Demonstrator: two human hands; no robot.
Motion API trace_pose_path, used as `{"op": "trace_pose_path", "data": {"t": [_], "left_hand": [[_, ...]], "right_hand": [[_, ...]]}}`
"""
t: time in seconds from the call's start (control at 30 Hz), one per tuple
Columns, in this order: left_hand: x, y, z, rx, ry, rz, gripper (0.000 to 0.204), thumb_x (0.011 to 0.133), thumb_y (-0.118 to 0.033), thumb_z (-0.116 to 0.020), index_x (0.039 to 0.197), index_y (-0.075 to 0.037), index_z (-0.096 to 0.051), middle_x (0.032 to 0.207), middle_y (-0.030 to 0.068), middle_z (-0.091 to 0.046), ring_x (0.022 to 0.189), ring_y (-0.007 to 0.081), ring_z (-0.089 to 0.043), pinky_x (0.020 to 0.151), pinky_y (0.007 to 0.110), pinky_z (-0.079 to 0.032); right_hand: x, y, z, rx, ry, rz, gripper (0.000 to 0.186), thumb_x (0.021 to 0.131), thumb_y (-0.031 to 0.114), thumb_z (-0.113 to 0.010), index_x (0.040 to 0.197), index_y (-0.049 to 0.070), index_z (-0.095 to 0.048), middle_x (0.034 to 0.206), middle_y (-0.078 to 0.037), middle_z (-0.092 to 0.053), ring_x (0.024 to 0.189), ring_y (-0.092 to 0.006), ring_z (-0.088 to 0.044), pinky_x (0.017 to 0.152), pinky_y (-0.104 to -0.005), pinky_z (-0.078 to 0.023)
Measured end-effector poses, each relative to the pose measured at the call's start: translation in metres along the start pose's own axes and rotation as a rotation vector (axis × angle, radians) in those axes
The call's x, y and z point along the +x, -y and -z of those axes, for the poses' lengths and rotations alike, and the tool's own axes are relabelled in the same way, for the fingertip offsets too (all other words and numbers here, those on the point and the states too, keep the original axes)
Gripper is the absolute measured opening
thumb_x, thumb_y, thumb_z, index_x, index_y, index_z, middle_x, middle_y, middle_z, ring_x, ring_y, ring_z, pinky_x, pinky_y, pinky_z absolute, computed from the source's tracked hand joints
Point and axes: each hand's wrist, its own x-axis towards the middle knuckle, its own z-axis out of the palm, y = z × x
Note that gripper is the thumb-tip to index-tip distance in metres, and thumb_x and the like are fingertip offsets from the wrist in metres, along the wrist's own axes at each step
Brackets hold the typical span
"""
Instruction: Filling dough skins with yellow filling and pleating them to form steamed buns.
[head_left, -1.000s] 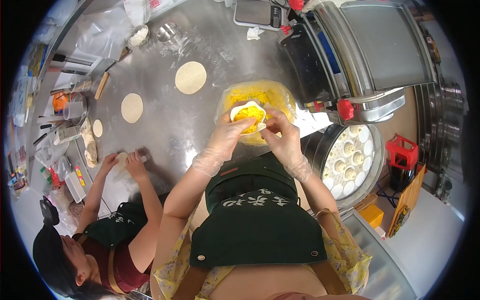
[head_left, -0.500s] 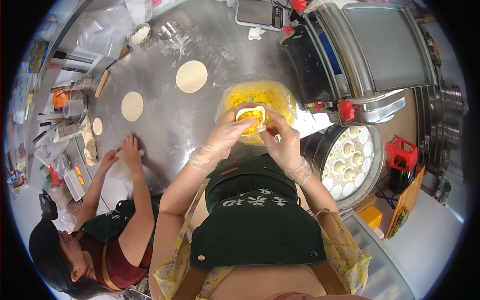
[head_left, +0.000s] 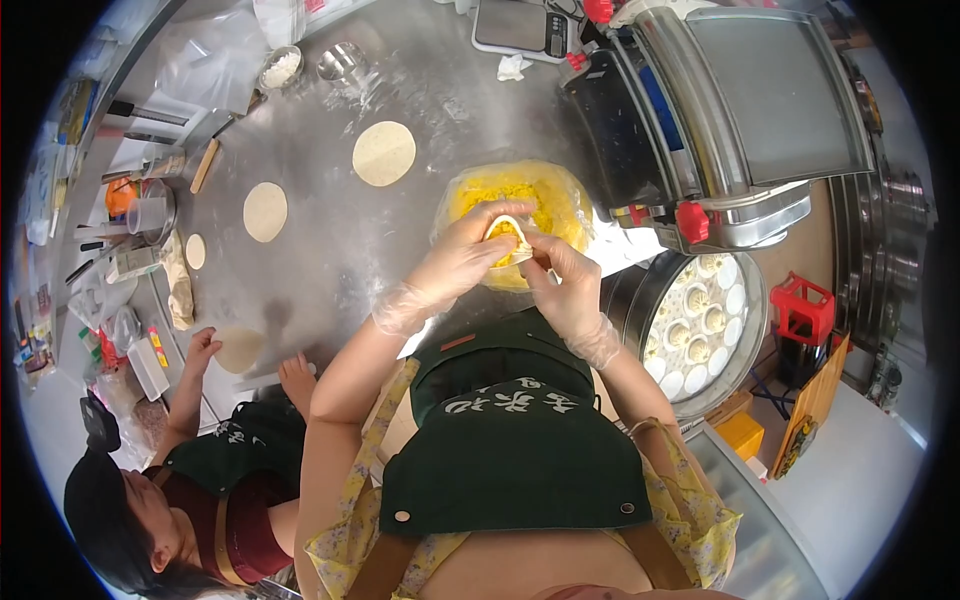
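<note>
My left hand [head_left: 472, 245] cups the filled dough wrapper [head_left: 509, 241]; my right hand [head_left: 565, 282] pinches its edge at four o'clock. I judge it partly pleated: yellow filling [head_left: 506, 247] shows through the open top. A plastic bag [head_left: 574, 205] of filling sits at twelve, pleated buns [head_left: 712, 316] at four. White lettering [head_left: 508, 403] crosses my apron [head_left: 515, 475] at six; other labels are too small.

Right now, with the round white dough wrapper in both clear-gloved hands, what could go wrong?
1. The clear-gloved left hand has its thumb over the crumbly yellow filling; pressing may squeeze some out.
2. The clear-gloved right hand pinches the edge of the round white dough wrapper; soft dough could tear there.
3. Flat, pale, round dough sheets lie uncovered on the grey metal table; they might dry out.
</note>
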Motion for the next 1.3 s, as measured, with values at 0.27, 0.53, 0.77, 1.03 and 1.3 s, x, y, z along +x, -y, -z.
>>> {"op": "trace_pose_path", "data": {"t": [0.27, 0.53, 0.77, 1.03, 1.3], "left_hand": [[-0.006, 0.001, -0.03, -0.716, -0.266, 0.021, 0.05, 0.092, 0.0, -0.058, 0.141, -0.007, -0.047, 0.133, 0.007, -0.052, 0.119, 0.0141, -0.051, 0.103, 0.029, -0.042], [-0.006, 0.012, -0.038, -0.674, -0.393, -0.025, 0.048, 0.092, 0.002, -0.056, 0.138, -0.005, -0.048, 0.136, 0.0067, -0.05, 0.125, 0.0166, -0.048, 0.106, 0.031, -0.04], [-0.006, 0.003, -0.033, -0.842, -0.402, -0.006, 0.035, 0.096, -0.003, -0.055, 0.131, -0.003, -0.055, 0.132, 0.008, -0.056, 0.125, 0.0171, -0.05, 0.107, 0.033, -0.042], [-0.008, 0.007, -0.039, -0.804, -0.44, -0.05, 0.034, 0.096, -0.002, -0.055, 0.13, -0.005, -0.057, 0.132, 0.0064, -0.057, 0.12, 0.0163, -0.054, 0.106, 0.031, -0.043], [-0.011, 0.014, -0.035, -0.488, -0.421, -0.077, 0.033, 0.094, -0.003, -0.059, 0.126, -0.004, -0.058, 0.129, 0.0061, -0.058, 0.121, 0.0156, -0.053, 0.105, 0.03, -0.041]], "right_hand": [[-0.008, -0.005, -0.013, 0.1, -0.165, -0.047, 0.023, 0.081, -0.007, -0.068, 0.103, -0.001, -0.067, 0.086, -0.008, -0.071, 0.071, -0.0088, -0.065, 0.068, -0.0231, -0.052], [-0.008, -0.007, -0.015, 0.002, -0.15, 0.023, 0.024, 0.079, -0.008, -0.07, 0.102, 0.0, -0.067, 0.09, -0.009, -0.073, 0.072, -0.0107, -0.067, 0.068, -0.0246, -0.053], [-0.008, -0.004, -0.013, 0.037, -0.135, 0.046, 0.024, 0.08, -0.007, -0.071, 0.103, -0.001, -0.067, 0.099, -0.01, -0.073, 0.075, -0.0108, -0.066, 0.071, -0.0249, -0.054], [-0.007, -0.007, -0.015, 0.035, -0.157, 0.043, 0.022, 0.078, -0.006, -0.071, 0.098, 0.0, -0.066, 0.091, -0.012, -0.072, 0.069, -0.0158, -0.068, 0.063, -0.0267, -0.054], [0.003, 0.006, -0.005, 0.053, -0.029, -0.067, 0.033, 0.078, -0.004, -0.071, 0.109, 0.004, -0.063, 0.078, -0.008, -0.067, 0.065, -0.015, -0.067, 0.062, -0.028, -0.054]]}}
